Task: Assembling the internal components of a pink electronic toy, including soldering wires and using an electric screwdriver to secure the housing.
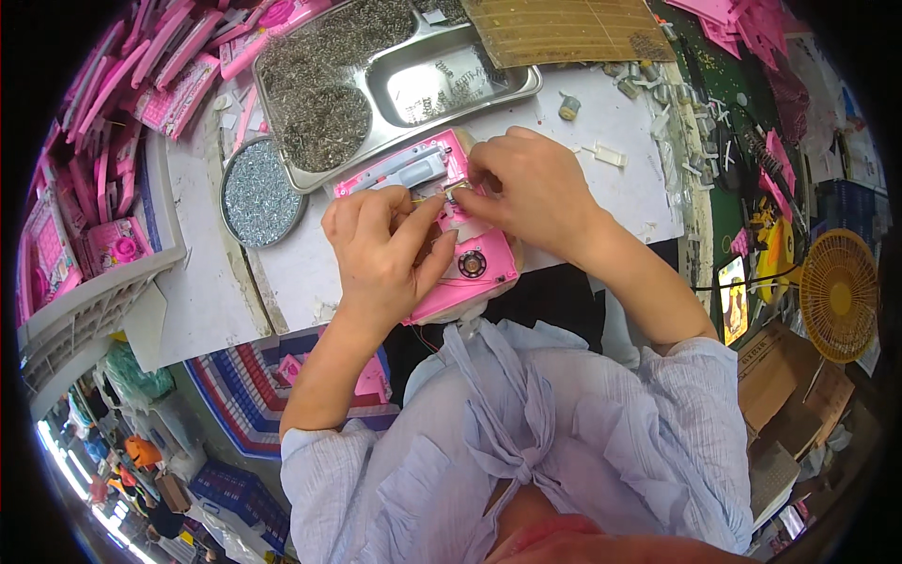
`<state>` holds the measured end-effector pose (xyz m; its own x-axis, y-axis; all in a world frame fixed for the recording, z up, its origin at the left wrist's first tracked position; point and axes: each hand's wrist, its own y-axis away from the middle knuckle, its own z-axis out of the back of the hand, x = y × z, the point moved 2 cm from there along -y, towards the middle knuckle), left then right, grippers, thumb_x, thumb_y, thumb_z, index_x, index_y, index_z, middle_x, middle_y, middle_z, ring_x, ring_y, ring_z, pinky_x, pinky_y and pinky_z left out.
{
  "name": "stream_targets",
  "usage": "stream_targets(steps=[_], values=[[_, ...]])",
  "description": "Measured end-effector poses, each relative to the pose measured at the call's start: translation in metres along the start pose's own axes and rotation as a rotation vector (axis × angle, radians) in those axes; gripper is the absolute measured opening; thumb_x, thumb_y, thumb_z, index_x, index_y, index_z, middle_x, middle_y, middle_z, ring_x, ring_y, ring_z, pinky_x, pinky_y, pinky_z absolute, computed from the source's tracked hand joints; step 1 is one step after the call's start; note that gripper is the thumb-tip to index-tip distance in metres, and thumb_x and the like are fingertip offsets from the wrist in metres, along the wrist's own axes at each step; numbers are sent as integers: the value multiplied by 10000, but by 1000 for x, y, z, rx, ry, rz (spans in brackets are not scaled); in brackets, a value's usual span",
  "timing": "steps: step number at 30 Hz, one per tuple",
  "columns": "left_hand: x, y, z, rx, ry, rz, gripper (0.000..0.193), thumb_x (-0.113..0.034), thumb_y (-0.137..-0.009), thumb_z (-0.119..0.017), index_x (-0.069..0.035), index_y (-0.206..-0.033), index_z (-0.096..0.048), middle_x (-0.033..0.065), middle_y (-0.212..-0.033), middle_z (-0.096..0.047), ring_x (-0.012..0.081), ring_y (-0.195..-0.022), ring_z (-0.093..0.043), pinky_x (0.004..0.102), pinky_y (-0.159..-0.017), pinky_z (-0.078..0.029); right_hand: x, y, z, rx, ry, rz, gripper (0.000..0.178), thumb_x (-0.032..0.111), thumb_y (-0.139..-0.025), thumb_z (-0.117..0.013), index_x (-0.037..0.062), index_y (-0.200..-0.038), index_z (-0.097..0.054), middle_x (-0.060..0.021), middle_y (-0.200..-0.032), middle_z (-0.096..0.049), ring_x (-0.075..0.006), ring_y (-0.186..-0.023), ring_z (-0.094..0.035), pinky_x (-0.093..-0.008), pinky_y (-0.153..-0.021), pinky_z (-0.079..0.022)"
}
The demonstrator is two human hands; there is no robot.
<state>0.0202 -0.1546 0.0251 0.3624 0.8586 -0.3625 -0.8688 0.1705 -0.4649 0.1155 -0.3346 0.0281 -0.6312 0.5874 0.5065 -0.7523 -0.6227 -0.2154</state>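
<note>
A pink plastic toy housing (470, 268) lies open side up on the white table top (216, 282), with a round black speaker and a grey inner part showing. My left hand (381, 249) rests on its left half, thumb and forefinger pinched on a thin wire. My right hand (531, 188) covers its upper right corner, and its fingertips pinch a small metal piece right beside the left fingertips. What lies under the two hands is hidden.
A steel tray (512, 94) of tiny screws and a round tin (260, 195) of metal bits lie behind the housing. Pink housings fill a white crate (89, 188) at left. A ribbed board (564, 28), small cylinders (568, 105), an orange fan (839, 293) and a phone (733, 299) stand right.
</note>
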Motion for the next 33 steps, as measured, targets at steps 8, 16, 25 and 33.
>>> stream_targets(steps=[8,16,25,33], values=[[0,0,-5,49,15,-20,357,-287,-729,-810,-113,-1037,-760,22,-1012,-588,240,-984,-542,441,-921,-338,26,-15,7,162,240,5,192,249,-746,-741,57,-756,-729,-144,-752,-705,-351,-750,-714,-460,-655,-573],[3,3,-7,-2,10,-57,334,-275,-737,-798,-112,-1024,-753,11,-1008,-600,226,-980,-550,434,-930,-330,36,-27,7,288,334,7,180,233,-712,-756,53,-711,-736,-150,-749,-712,-359,-719,-725,-453,-640,-574],[2,3,-11,-12,-2,-42,350,-306,-769,-780,-130,-1069,-750,7,-1049,-606,222,-1012,-545,441,-962,-321,25,-14,7,200,259,-83,205,254,-766,-748,55,-752,-701,-142,-705,-694,-336,-688,-697,-456,-641,-552],[2,4,-8,15,34,-30,339,-252,-768,-791,-107,-1073,-762,18,-1005,-608,233,-991,-559,442,-947,-335,-1,-27,8,462,-154,-422,229,246,-741,-763,22,-753,-717,-181,-711,-704,-356,-644,-690,-431,-612,-548]])
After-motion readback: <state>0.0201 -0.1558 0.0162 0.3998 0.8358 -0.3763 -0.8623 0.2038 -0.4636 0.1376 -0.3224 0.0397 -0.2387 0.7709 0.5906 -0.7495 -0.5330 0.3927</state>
